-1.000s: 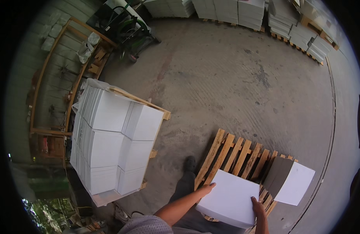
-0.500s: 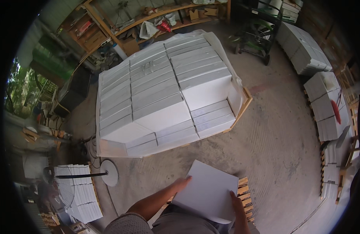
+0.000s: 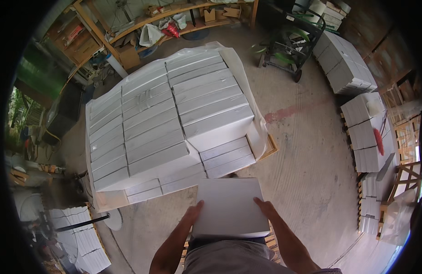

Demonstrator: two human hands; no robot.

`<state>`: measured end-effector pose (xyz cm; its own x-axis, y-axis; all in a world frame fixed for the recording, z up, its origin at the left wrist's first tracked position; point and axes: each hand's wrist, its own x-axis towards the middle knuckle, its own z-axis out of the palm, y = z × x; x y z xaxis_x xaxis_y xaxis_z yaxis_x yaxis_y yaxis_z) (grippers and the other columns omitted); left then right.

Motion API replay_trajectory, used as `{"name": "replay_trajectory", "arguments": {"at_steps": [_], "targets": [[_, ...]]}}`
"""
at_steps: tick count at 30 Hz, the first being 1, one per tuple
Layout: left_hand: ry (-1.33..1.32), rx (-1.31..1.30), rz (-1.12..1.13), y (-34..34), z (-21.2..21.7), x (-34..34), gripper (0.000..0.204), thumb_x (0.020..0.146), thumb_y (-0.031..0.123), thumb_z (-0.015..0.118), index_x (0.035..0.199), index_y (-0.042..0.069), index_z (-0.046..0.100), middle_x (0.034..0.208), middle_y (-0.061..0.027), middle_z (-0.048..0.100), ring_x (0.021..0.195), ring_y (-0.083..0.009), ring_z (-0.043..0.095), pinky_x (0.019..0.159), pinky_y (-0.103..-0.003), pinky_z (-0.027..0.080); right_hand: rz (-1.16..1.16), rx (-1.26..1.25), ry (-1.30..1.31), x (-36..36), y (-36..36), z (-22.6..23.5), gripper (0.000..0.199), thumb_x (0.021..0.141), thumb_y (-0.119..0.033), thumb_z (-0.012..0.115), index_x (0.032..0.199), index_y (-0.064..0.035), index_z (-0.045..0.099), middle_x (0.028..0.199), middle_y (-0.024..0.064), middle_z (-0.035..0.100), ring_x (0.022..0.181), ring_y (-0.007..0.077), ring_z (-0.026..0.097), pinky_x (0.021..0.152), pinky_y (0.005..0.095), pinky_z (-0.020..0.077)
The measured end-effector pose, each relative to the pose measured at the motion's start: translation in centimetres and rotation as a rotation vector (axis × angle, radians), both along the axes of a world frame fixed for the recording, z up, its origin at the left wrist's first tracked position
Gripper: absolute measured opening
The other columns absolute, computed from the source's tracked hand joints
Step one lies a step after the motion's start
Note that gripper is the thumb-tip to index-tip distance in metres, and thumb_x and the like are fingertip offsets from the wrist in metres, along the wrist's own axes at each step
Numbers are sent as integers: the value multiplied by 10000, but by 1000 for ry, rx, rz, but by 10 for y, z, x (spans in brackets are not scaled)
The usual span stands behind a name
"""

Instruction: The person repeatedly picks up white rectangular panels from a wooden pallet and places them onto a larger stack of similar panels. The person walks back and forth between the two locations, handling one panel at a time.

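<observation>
Between my two hands I carry a white cardboard box (image 3: pixel 230 206) in front of my body, its broad face turned up. My left hand (image 3: pixel 195 211) grips the left side, thumb on the edge. My right hand (image 3: pixel 264 207) grips the right side the same way; the fingers of both are hidden by the box. Just beyond it stands a large block of white boxes (image 3: pixel 151 132) packed in rows, with plastic wrap (image 3: pixel 240 68) round its far and right sides. Along its near side the boxes are lower, including a low group (image 3: pixel 229 157) at the near right corner.
A wooden pallet edge (image 3: pixel 271 147) juts out at the stack's right corner. Slats of another pallet (image 3: pixel 272 244) show beneath me. On the left are a fan (image 3: pixel 112 220) and a white stack (image 3: pixel 83 237). More stacks (image 3: pixel 368 132) line the right; a black cart (image 3: pixel 291 41) stands far right.
The box has come round from a slanted position to nearly square with me. I am closer to the big stack, which now sits lower and further left in view.
</observation>
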<state>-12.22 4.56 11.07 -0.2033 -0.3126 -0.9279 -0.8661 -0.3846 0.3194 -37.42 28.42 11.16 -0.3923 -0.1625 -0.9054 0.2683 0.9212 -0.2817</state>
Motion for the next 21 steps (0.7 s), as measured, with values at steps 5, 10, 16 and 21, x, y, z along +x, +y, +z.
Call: {"name": "replay_trajectory", "arguments": {"at_steps": [5, 10, 16, 21], "targets": [[-5, -11, 121, -27, -29, -42, 757, 810, 590, 479, 1033, -128, 565, 988, -241, 605, 946, -300, 585, 813, -354, 443, 27, -7, 67, -56, -46, -32, 759, 738, -625, 555, 924, 108, 624, 858, 206, 639, 820, 292, 618, 766, 352, 461], [67, -14, 265, -61, -82, -73, 773, 805, 565, 515, 1063, -163, 526, 1031, -244, 589, 924, -306, 586, 797, -348, 451, 3, -6, 46, -97, -84, -68, 772, 728, -620, 548, 951, 117, 606, 879, 225, 636, 857, 304, 622, 746, 366, 466], [29, 66, 396, -99, -106, -105, 779, 807, 555, 518, 1094, -169, 505, 1048, -234, 587, 940, -310, 584, 803, -359, 455, -287, -191, -100, -127, -103, -96, 641, 788, -560, 535, 902, 62, 639, 829, 146, 647, 763, 218, 616, 676, 310, 466], [-49, 66, 448, -101, -129, -122, 792, 797, 562, 518, 1126, -158, 488, 1083, -239, 571, 957, -317, 580, 811, -352, 458, -832, -517, -401, -130, -77, -89, 519, 892, -462, 423, 985, 13, 608, 865, 80, 632, 824, 132, 576, 742, 247, 437]]}}
